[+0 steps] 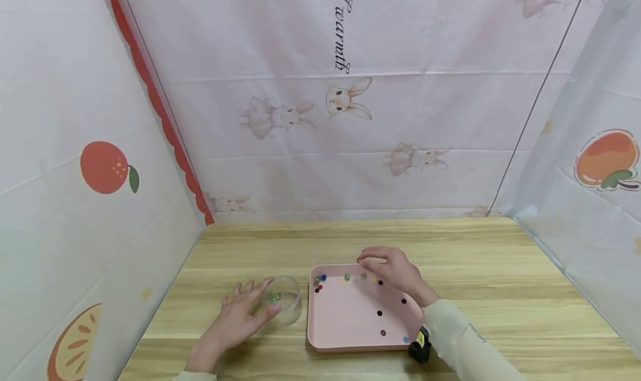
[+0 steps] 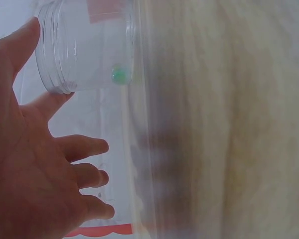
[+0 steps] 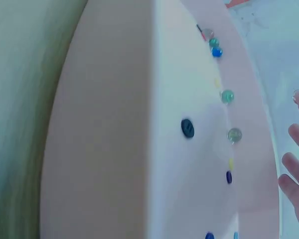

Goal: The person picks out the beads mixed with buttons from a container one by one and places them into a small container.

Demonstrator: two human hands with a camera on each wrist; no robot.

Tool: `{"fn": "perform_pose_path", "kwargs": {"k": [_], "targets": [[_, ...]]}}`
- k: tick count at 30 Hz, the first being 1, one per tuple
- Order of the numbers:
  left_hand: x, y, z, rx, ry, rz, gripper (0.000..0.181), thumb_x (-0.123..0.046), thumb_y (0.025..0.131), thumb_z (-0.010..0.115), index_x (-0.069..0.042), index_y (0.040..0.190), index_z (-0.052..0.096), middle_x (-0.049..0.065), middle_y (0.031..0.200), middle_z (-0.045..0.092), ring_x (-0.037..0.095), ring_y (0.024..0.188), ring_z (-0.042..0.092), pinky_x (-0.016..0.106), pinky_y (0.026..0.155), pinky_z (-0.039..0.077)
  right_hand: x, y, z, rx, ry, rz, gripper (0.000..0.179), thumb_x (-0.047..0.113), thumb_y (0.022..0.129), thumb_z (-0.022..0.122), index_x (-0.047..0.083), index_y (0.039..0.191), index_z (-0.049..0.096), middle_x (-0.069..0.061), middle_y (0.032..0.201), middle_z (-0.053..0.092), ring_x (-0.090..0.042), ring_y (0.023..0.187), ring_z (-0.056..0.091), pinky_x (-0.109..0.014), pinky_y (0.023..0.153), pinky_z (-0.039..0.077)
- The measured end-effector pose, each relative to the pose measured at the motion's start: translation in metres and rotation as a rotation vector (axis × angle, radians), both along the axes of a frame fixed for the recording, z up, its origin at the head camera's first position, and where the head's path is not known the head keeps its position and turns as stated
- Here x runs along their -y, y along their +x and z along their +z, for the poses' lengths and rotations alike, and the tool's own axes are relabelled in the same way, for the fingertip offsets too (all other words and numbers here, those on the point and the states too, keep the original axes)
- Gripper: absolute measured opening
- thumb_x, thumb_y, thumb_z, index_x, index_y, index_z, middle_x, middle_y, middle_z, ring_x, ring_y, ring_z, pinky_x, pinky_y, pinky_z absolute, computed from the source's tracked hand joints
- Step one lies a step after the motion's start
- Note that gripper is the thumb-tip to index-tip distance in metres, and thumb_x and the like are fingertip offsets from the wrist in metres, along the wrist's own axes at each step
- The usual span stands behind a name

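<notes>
My left hand (image 1: 240,317) holds the rim of a clear round plastic jar (image 1: 289,314) between thumb and index finger, its other fingers spread. Green marbles (image 1: 276,297) lie inside the jar; one green marble (image 2: 119,74) shows through its wall in the left wrist view. Over the far edge of a pink tray (image 1: 345,331), my right hand (image 1: 393,267) pinches a small thing, seemingly a glass marble (image 1: 359,260), largely hidden by the fingertips. The tray holds several marbles, including a green marble (image 3: 227,96) and a clear marble (image 3: 234,135), plus dark buttons (image 3: 188,128).
The tray stands on a wooden table (image 1: 476,270), right of the jar. A blue marble (image 1: 323,278) lies in its far left corner, and a light blue piece (image 1: 405,340) near the right. A black wrist camera (image 1: 419,345) overhangs its near right corner. Printed curtains (image 1: 300,175) surround the table.
</notes>
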State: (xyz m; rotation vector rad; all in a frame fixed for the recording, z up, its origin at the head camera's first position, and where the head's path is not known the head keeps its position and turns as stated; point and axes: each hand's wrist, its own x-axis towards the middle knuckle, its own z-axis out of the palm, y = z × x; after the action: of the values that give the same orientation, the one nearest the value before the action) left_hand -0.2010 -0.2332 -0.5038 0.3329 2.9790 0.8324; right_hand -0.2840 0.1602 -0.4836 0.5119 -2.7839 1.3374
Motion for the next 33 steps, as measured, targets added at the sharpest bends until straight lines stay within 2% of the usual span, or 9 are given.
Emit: {"fn": "perform_pose_path", "kwargs": {"k": [4, 9, 16, 19, 26, 33], "targets": [[-0.001, 0.000, 0.001, -0.004, -0.007, 0.003, 0.072, -0.063, 0.104, 0.053, -0.032, 0.166, 0.033, 0.032, 0.167, 0.029, 0.067, 0.153, 0.011, 0.088, 0.114, -0.001, 0.004, 0.000, 0.002, -0.005, -0.031, 0.030, 0.021, 0.039, 0.101, 0.071, 0.029, 0.118, 0.080, 0.000, 0.144, 0.068, -0.029, 0.140, 0.060, -0.064, 0.111, 0.048], [-0.001, 0.002, 0.002, 0.004, 0.005, 0.002, 0.072, -0.062, 0.104, 0.054, -0.031, 0.166, 0.034, 0.032, 0.167, 0.029, 0.067, 0.152, 0.010, 0.088, 0.114, -0.002, 0.014, -0.001, 0.002, -0.012, -0.119, 0.097, 0.020, 0.029, 0.101, 0.072, 0.020, 0.117, 0.081, -0.010, 0.142, 0.069, -0.034, 0.141, 0.058, -0.058, 0.111, 0.051], [-0.001, 0.002, 0.003, 0.008, 0.004, 0.003, 0.072, -0.061, 0.104, 0.054, -0.032, 0.166, 0.034, 0.032, 0.167, 0.028, 0.067, 0.153, 0.009, 0.088, 0.114, -0.002, 0.031, -0.002, 0.002, 0.015, -0.169, 0.091, 0.021, 0.029, 0.100, 0.074, 0.018, 0.117, 0.082, -0.010, 0.143, 0.068, -0.034, 0.140, 0.058, -0.065, 0.116, 0.044], [-0.001, 0.001, 0.003, 0.007, 0.002, 0.002, 0.072, -0.061, 0.104, 0.054, -0.031, 0.166, 0.034, 0.033, 0.167, 0.028, 0.067, 0.152, 0.009, 0.088, 0.114, -0.001, 0.039, -0.002, 0.000, -0.001, -0.184, 0.108, 0.020, 0.029, 0.100, 0.074, 0.019, 0.115, 0.082, -0.012, 0.142, 0.069, -0.033, 0.137, 0.060, -0.063, 0.115, 0.046], [-0.001, 0.001, 0.001, 0.010, 0.008, -0.001, 0.072, -0.061, 0.104, 0.053, -0.032, 0.166, 0.033, 0.032, 0.167, 0.028, 0.067, 0.153, 0.009, 0.088, 0.114, -0.003, 0.056, -0.001, -0.001, 0.028, -0.228, 0.153, 0.021, 0.029, 0.100, 0.075, 0.020, 0.117, 0.082, -0.008, 0.142, 0.069, -0.030, 0.138, 0.060, -0.060, 0.117, 0.046], [-0.001, 0.001, 0.002, 0.017, 0.007, 0.009, 0.074, -0.067, 0.103, 0.052, -0.034, 0.166, 0.033, 0.032, 0.168, 0.027, 0.065, 0.154, 0.008, 0.087, 0.115, -0.003, 0.071, 0.000, 0.001, 0.003, -0.255, 0.215, 0.022, 0.029, 0.099, 0.075, 0.018, 0.117, 0.082, -0.005, 0.139, 0.070, -0.030, 0.136, 0.061, -0.061, 0.115, 0.047]]}}
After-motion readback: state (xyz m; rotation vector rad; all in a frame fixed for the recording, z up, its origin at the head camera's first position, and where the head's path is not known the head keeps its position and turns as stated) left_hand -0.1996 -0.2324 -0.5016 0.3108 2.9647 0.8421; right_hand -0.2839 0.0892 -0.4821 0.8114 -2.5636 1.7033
